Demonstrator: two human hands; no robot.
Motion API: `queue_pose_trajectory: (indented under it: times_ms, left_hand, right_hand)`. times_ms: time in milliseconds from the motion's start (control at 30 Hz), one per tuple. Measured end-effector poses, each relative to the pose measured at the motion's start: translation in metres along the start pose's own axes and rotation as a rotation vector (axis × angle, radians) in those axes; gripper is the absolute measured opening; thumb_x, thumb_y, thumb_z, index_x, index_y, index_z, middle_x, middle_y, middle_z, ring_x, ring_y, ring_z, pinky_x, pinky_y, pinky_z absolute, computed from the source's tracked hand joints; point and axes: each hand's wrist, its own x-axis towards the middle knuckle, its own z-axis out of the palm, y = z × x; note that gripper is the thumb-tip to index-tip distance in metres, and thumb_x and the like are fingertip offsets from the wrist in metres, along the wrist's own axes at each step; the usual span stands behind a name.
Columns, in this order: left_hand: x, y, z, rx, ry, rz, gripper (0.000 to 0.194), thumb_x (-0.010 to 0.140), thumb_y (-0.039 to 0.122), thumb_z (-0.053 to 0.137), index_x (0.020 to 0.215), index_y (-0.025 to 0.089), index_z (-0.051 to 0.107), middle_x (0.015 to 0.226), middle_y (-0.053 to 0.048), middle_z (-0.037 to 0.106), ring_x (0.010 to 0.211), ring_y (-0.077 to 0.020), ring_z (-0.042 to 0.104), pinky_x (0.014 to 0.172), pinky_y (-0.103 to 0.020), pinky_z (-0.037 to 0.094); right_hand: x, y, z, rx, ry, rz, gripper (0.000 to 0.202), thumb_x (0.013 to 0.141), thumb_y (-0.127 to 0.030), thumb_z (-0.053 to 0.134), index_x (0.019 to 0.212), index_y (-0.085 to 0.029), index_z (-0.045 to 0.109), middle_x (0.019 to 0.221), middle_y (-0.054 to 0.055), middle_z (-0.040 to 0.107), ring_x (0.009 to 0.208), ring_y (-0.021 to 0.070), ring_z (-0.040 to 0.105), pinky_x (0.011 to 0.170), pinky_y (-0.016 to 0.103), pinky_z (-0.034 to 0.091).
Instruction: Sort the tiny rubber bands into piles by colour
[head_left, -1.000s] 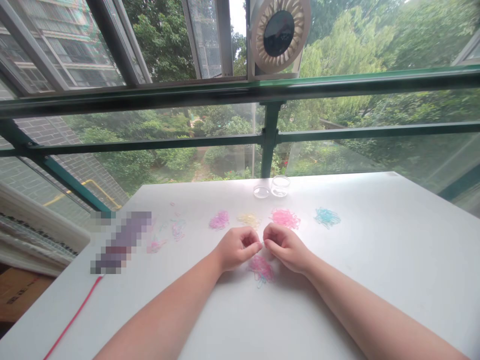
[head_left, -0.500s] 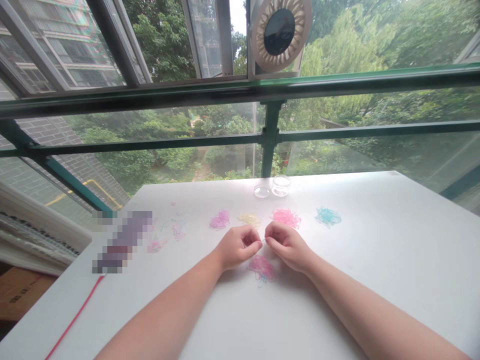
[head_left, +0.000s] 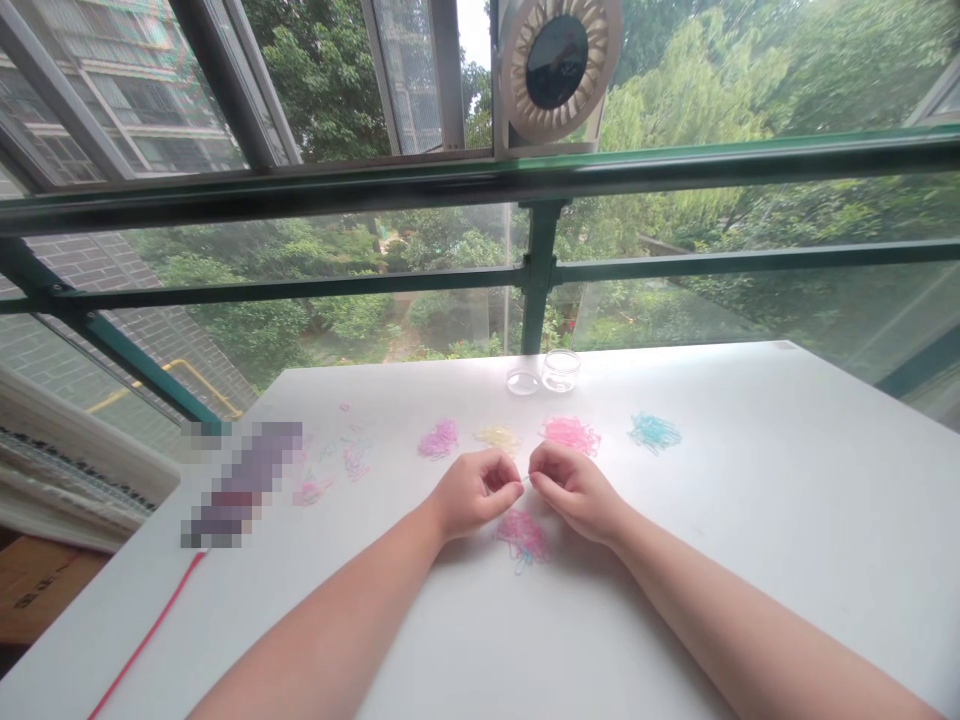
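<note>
My left hand [head_left: 480,495] and my right hand [head_left: 571,492] are closed in pinches, fingertips almost meeting. Between them shows a tiny pale strand [head_left: 524,479], too small to make out well. Just below lies a mixed pile of pink and blue loops [head_left: 523,537]. Beyond the hands, separate piles rest on the white table: purple loops [head_left: 439,439], yellow loops [head_left: 497,438], pink loops [head_left: 571,435] and teal loops [head_left: 655,431]. The yellow and pink piles are nearest to the fingers.
A clear round jar [head_left: 560,371] and a clear lid [head_left: 523,383] stand at the far edge of the white table [head_left: 750,480]. Scattered loops [head_left: 355,461] lie left, beside a blurred-out object [head_left: 251,480] with a red cord [head_left: 150,632]. A railing runs behind.
</note>
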Motion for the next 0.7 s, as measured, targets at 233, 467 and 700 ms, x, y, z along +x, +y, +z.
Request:
queue_pose_trajectory:
  times_ms: [233, 467, 700]
  left_hand:
    - [0.0003, 0.0006, 0.0003, 0.002, 0.001, 0.000, 0.010, 0.075, 0.024, 0.059, 0.075, 0.014, 0.056, 0.068, -0.002, 0.059, 0.061, -0.0095, 0.051, 0.059, -0.021, 0.042]
    - [0.0003, 0.0000, 0.0004, 0.012, 0.001, 0.001, 0.011, 0.075, 0.024, 0.059, 0.075, 0.014, 0.057, 0.068, -0.002, 0.060, 0.061, -0.0098, 0.052, 0.059, -0.021, 0.042]
    - [0.0004, 0.0007, 0.0003, -0.006, -0.004, -0.006, 0.012, 0.074, 0.025, 0.060, 0.074, 0.013, 0.058, 0.068, -0.002, 0.059, 0.061, -0.0101, 0.051, 0.059, -0.022, 0.042]
  right_hand:
    - [-0.0007, -0.0003, -0.0008, 0.002, -0.002, -0.011, 0.006, 0.079, -0.013, 0.048, 0.075, -0.018, 0.050, 0.066, -0.002, 0.048, 0.061, 0.0109, 0.045, 0.058, 0.025, 0.036]
    - [0.0001, -0.0006, -0.0008, -0.013, -0.009, -0.021, 0.006, 0.078, -0.014, 0.048, 0.075, -0.018, 0.050, 0.068, -0.002, 0.049, 0.062, 0.0111, 0.046, 0.057, 0.025, 0.037]
    - [-0.0003, -0.0028, 0.0004, -0.024, -0.012, -0.015, 0.006, 0.077, -0.013, 0.048, 0.074, -0.018, 0.050, 0.068, -0.002, 0.049, 0.060, 0.0105, 0.045, 0.056, 0.024, 0.036]
